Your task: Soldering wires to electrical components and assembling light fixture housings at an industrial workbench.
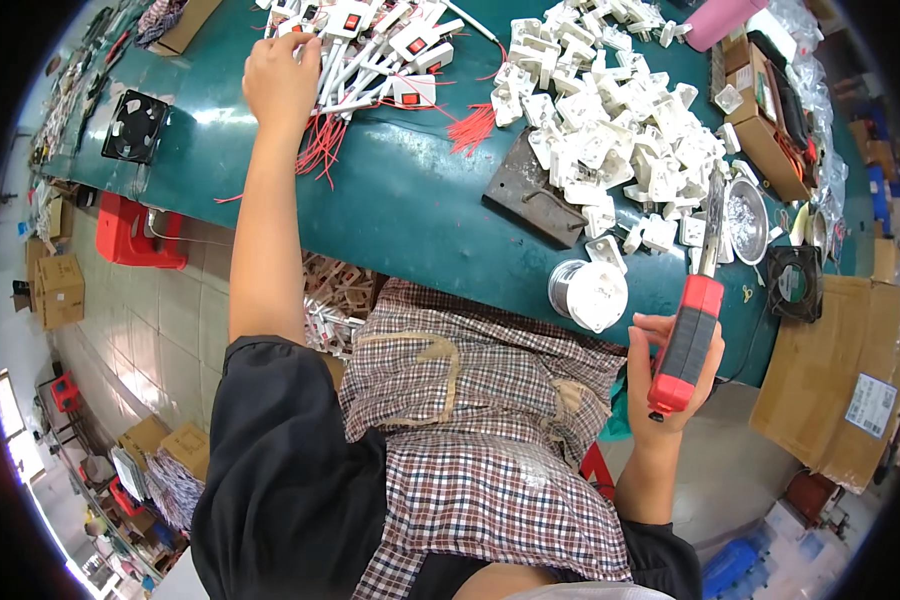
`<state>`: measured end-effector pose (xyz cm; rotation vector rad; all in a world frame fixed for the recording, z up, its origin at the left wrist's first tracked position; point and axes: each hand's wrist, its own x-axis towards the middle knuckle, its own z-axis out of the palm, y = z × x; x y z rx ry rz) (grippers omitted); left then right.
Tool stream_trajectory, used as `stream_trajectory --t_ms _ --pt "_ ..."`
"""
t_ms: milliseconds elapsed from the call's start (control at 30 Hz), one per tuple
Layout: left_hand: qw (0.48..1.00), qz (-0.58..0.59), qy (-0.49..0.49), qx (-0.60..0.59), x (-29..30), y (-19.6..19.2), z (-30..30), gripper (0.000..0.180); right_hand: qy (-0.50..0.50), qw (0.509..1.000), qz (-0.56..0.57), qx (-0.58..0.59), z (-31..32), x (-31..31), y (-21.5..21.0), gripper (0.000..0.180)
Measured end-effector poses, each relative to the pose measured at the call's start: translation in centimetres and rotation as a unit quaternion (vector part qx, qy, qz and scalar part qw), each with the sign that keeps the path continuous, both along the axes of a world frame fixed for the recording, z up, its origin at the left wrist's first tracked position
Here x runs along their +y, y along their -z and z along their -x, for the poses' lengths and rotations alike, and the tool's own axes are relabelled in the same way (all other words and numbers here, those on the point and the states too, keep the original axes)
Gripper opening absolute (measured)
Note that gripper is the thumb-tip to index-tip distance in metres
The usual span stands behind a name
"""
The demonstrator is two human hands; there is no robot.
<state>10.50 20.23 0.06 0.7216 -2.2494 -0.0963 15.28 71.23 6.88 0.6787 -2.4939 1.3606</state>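
Wrapped around the red-and-black handle of a soldering iron (pixel 692 335), your right hand (pixel 665 375) holds the tool firmly near your lap, fingers curled shut on the grip and the metal tip pointing up and away toward the bench. Just beside that hand, at the near edge of the green table (pixel 400 200), sits a spool of solder wire (pixel 590 293). Past the iron's tip lies a small round metal dish (pixel 747 220), with a black fan (pixel 796 283) to its right. A dark metal plate (pixel 535 190) rests farther in, against a big heap of white plastic switch housings (pixel 620 110). Farthest out — your left arm stretched full length — your left hand (pixel 282 75) is down on a pile of white wired switches with red buttons (pixel 380 50), fingers bent over them and touching the pile; whether one is actually pinched, you cannot tell. Red wire ends (pixel 320 150) trail from that pile toward you.
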Motion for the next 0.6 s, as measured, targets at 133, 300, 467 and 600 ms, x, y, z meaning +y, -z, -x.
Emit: stream_trajectory --t_ms 133,300,467,600 --pt "0.997 0.025 -0.040 -0.065 1.0 -1.0 1.7 0.019 -0.008 1.000 -0.007 -0.009 -0.3 0.4 -0.1 0.046" --pt "0.998 0.017 -0.023 0.059 1.1 -2.3 1.1 0.020 -0.019 1.000 0.004 -0.009 -0.6 0.3 -0.4 0.045" --pt "0.861 -0.411 0.184 0.236 6.4 -7.1 -1.0 0.026 -0.010 0.998 0.054 -0.022 -0.7 1.0 0.3 0.046" --pt "0.678 -0.601 0.405 0.120 13.9 -10.0 -3.8 0.041 0.030 0.986 0.100 -0.133 -0.6 1.4 -0.3 0.043"
